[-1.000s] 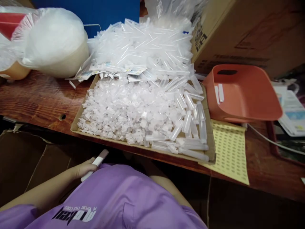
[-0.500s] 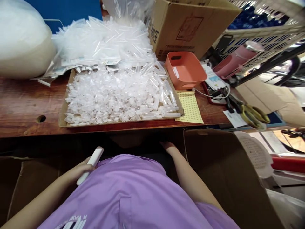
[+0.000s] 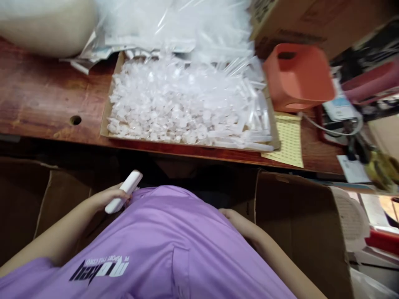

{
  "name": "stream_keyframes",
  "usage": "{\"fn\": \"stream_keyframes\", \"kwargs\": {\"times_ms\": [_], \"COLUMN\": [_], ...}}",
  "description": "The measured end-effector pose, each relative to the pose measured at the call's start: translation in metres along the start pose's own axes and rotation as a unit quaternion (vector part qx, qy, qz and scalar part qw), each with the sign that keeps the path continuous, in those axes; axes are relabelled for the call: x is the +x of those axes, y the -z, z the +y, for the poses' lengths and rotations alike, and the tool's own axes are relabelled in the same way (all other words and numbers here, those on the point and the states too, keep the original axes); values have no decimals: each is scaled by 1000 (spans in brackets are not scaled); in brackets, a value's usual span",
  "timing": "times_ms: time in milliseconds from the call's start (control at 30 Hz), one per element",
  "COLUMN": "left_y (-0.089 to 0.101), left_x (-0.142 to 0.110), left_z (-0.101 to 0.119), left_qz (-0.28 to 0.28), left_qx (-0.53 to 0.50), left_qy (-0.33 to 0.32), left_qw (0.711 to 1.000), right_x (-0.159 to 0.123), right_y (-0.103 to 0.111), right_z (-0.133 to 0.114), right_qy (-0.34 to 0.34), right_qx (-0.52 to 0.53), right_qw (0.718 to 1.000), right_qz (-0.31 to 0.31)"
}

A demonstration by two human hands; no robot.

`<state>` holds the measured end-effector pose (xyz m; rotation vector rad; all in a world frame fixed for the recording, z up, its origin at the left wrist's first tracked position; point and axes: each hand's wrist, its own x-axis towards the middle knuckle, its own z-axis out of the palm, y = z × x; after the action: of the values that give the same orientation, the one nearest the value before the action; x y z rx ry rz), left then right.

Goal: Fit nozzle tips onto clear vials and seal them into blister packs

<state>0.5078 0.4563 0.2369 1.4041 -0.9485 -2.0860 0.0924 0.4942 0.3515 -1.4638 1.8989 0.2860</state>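
Observation:
My left hand (image 3: 107, 196) is closed around a white plastic tube (image 3: 124, 192) and rests against my purple shirt, below the table edge. My right hand (image 3: 232, 216) lies low beside my body, mostly hidden by the shirt, so its fingers do not show. On the wooden table (image 3: 40, 99) sits a cardboard tray (image 3: 107, 112) heaped with small clear caps and, on its right side, clear tubes (image 3: 249, 124). A pile of bagged clear tubes (image 3: 174, 20) lies behind the tray.
An orange plastic bin (image 3: 296, 77) stands right of the tray, with a yellow sticker sheet (image 3: 288, 139) in front of it. A cardboard box (image 3: 299, 16) is behind it. Open brown cartons (image 3: 299, 224) stand on the floor at both sides of me. Scissors and papers lie far right.
The view swung left and blurred. My right hand drew back from under the table edge to my side. My left hand keeps the white tube against my shirt.

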Motion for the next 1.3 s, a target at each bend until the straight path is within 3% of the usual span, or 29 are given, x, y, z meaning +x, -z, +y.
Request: {"fn": "stream_keyframes", "kwargs": {"times_ms": [133, 233, 333, 433, 533, 633, 767, 900, 1067, 1167, 1233, 1300], "left_y": [4, 10, 16, 27, 43, 65, 85, 83, 73, 68, 54, 29], "left_x": [-6, -19, -46, -79, -101, -104, -84, -56, -29, -32, -43, -54], "left_z": [-10, -16, -9, 11, 41, 81, 137, 174, 196, 201, 192, 170], "left_qz": [39, 94, 191, 306, 424, 517, 537, 522, 537, 553, 591, 617], "left_qx": [-20, -7, 50, 132, 223, 295, 316, 348, 354, 356, 358, 362], "left_qy": [0, -10, -45, -94, -146, -164, -113, -94, -93, -94, -128, -197], "left_qw": [999, 996, 979, 938, 865, 787, 774, 773, 760, 747, 712, 670], "right_x": [34, 65, 73, 69, 67, 66, 62, 63, 72, 82, 90, 97], "right_y": [14, -1, -19, -20, -7, 3, 1, -7, -15, -14, -14, -18], "right_z": [-56, -122, -176, -200, -200, -189, -168, -148, -135, -136, -143, -155], "right_qy": [63, 172, 277, 340, 343, 322, 297, 266, 248, 253, 266, 286], "right_qx": [-194, -283, -343, -382, -405, -408, -392, -355, -326, -320, -315, -308], "right_qw": [979, 944, 897, 859, 847, 854, 870, 896, 911, 911, 909, 906], "right_qz": [-7, 16, -7, -38, -29, -9, -23, -27, -42, -57, -60, -52]}}
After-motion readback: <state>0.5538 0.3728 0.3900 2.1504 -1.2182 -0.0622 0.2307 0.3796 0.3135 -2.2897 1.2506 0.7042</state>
